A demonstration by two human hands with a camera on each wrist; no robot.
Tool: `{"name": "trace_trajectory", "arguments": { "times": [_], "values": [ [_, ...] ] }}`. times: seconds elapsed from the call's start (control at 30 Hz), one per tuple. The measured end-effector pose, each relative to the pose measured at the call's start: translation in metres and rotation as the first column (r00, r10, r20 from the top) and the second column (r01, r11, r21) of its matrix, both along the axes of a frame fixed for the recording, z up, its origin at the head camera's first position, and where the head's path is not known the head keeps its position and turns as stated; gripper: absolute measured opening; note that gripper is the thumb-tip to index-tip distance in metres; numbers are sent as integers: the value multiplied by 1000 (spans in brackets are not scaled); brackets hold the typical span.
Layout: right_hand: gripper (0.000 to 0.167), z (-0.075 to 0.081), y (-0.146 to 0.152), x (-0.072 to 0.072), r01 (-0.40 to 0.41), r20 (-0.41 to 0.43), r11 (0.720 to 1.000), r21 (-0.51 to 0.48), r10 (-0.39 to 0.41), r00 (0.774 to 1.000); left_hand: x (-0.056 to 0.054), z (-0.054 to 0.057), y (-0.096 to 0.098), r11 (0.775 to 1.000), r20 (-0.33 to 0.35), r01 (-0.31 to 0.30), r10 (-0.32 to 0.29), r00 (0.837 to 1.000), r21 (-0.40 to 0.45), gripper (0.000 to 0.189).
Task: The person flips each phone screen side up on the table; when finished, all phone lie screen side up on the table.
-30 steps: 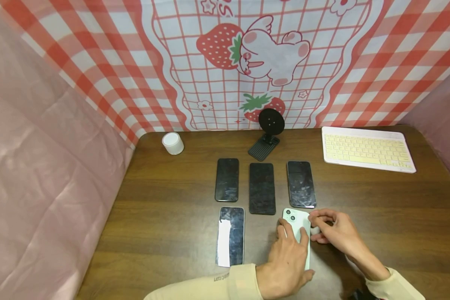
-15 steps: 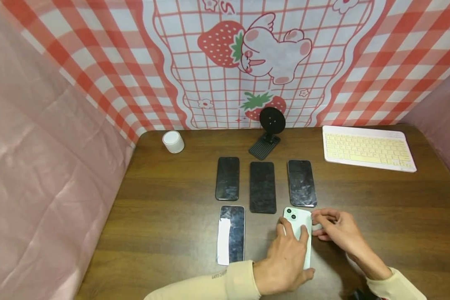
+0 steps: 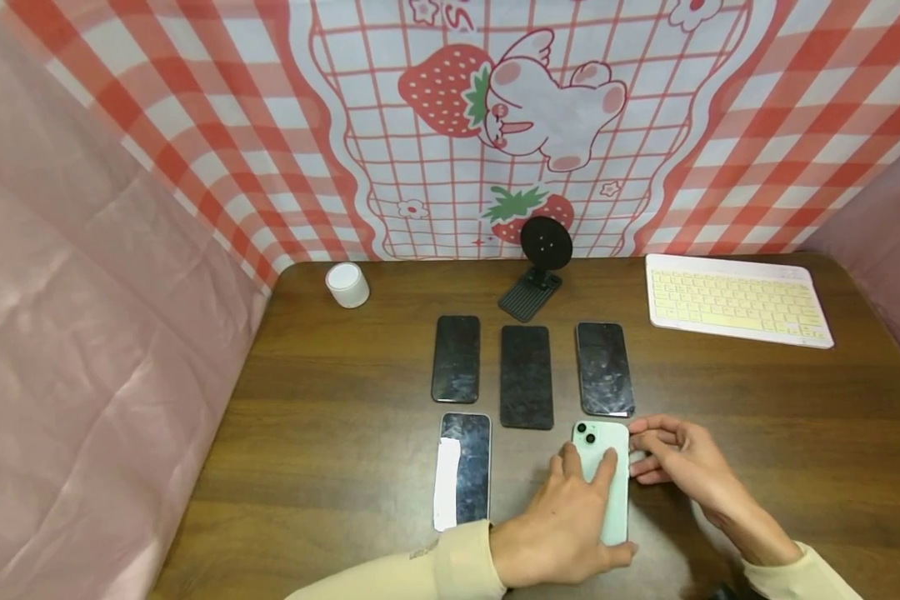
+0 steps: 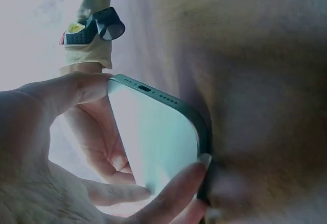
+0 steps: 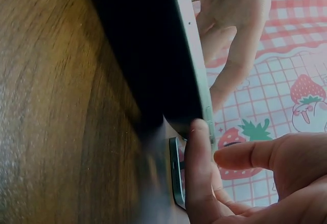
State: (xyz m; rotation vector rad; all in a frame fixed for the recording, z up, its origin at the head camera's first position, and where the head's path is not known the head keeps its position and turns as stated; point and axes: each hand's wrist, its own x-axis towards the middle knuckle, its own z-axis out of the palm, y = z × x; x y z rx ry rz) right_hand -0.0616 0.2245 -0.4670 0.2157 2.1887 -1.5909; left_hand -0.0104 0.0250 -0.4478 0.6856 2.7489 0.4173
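A pale green smartphone (image 3: 604,475) is back side up in the head view, its two camera lenses at the top left corner. Its dark screen (image 5: 153,45) faces down and stands off the table along the near edge in the right wrist view. My left hand (image 3: 558,521) holds the phone by its long edges, with the thumb (image 4: 87,87) at the charging-port end. At the side buttons, my right hand (image 3: 686,458) pinches the upper right edge between index finger (image 5: 198,173) and thumb. Its other fingers are partly hidden.
Dark-screened phones lie at the back left (image 3: 456,358), centre (image 3: 527,377) and right (image 3: 604,369). Another phone (image 3: 462,471) reflects light at the front left. Behind them are a white cylinder (image 3: 347,285), a black folding stand (image 3: 534,279) and a white keyboard (image 3: 738,302).
The green phone has shifted slightly right and towards me, with both hands still at it. My right hand has moved a little to the right. The other phones stay put.
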Motion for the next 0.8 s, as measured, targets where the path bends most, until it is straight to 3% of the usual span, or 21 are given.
{"name": "trace_trajectory", "arguments": {
  "times": [0.13,0.4,0.63,0.8],
  "values": [
    [36,1,1,1,-28,6,998,-54,28,1000,-1,2,-5,997,61,-8,3,998,73,105],
    [34,0,0,3,-161,-8,970,-181,162,987,-4,4,-16,982,108,-26,6,994,185,106],
    [46,-3,-4,5,-237,-24,946,-220,238,971,-9,3,-25,943,213,-44,-28,977,329,117],
    [54,-3,-7,8,-252,16,950,-182,259,966,-12,2,-33,922,265,-41,-67,962,384,117]
  ]
}}
